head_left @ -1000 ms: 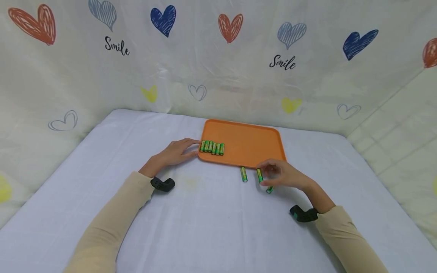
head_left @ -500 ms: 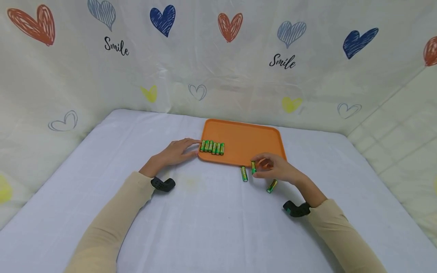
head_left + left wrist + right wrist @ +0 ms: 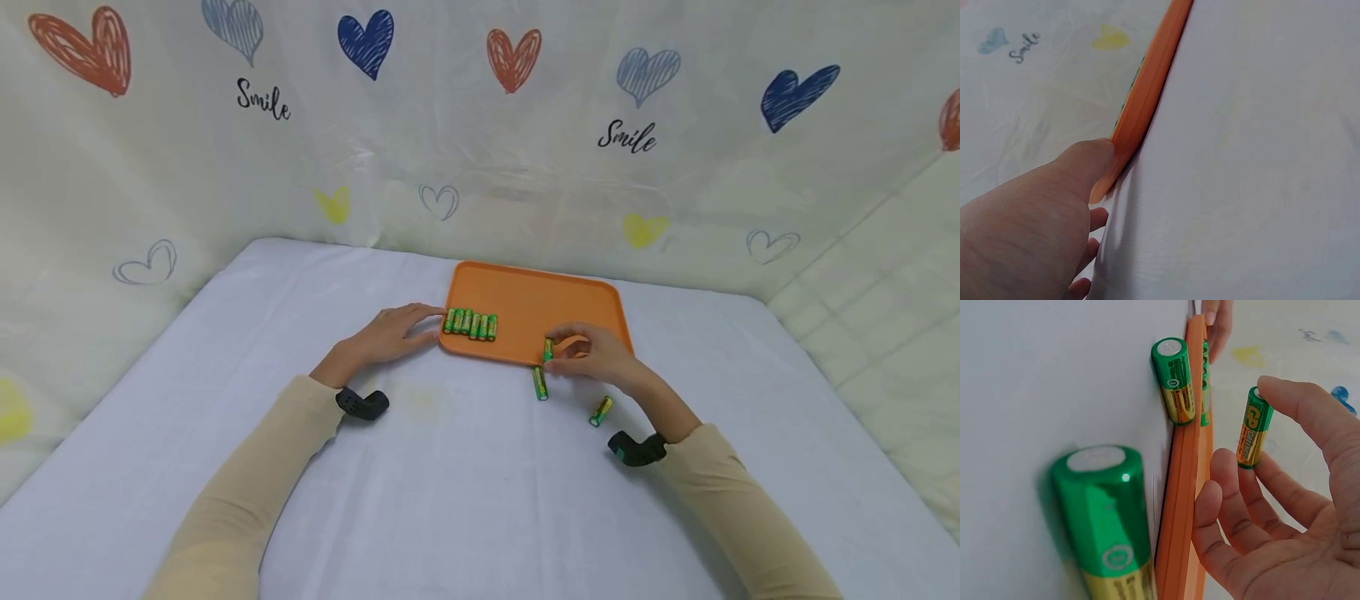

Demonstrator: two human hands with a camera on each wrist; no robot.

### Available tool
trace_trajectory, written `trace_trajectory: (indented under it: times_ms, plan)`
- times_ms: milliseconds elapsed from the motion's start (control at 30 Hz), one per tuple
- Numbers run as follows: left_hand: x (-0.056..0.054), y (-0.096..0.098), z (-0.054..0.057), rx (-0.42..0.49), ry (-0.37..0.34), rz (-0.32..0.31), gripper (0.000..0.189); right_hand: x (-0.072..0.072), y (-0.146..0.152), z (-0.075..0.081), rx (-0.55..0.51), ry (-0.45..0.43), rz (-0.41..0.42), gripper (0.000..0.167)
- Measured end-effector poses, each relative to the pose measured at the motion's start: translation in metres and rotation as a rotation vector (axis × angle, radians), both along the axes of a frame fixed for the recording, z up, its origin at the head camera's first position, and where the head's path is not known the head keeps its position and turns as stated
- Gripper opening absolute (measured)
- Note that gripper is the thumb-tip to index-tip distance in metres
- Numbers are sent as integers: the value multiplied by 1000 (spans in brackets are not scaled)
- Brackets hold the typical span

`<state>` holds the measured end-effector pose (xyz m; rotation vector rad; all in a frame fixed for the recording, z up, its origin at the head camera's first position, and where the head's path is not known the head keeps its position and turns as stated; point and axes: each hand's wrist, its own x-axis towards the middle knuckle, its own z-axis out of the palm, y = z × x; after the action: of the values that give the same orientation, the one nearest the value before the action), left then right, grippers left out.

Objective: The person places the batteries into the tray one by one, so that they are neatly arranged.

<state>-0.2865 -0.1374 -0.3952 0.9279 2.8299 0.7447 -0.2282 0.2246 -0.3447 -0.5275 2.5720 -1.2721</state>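
My right hand [image 3: 596, 354] pinches a green and gold battery [image 3: 1254, 428] by its ends between thumb and fingers, over the front right part of the orange tray [image 3: 555, 300]. At the tray's left edge, my left hand [image 3: 393, 333] touches the rim with thumb and fingers extended; the left wrist view shows the thumb against the tray's side [image 3: 1141, 100]. Several batteries [image 3: 471, 324] lie side by side in a row at the tray's left. One loose battery [image 3: 540, 383] lies against the tray's front edge, and another battery [image 3: 601, 411] lies on the cloth below my right hand.
A white cloth [image 3: 450, 492] covers the table. Behind it hangs a pale backdrop [image 3: 525, 158] printed with hearts and "Smile". Each wrist wears a black device, seen at the left wrist [image 3: 362, 404] and the right wrist [image 3: 636, 449].
My right hand has carried its battery up and left, from the cloth in front of the tray to above the tray. The left hand keeps its place at the rim.
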Motion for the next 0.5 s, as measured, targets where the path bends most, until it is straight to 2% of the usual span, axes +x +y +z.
trace_trajectory:
  times_ms: [300, 500]
  plan:
    - [0, 0, 2, 1, -2, -12, 55, -10, -15, -2, 26, -61, -60, 60]
    - [-1, -1, 2, -9, 1, -4, 55, -16, -25, -1, 17, -99, -54, 63]
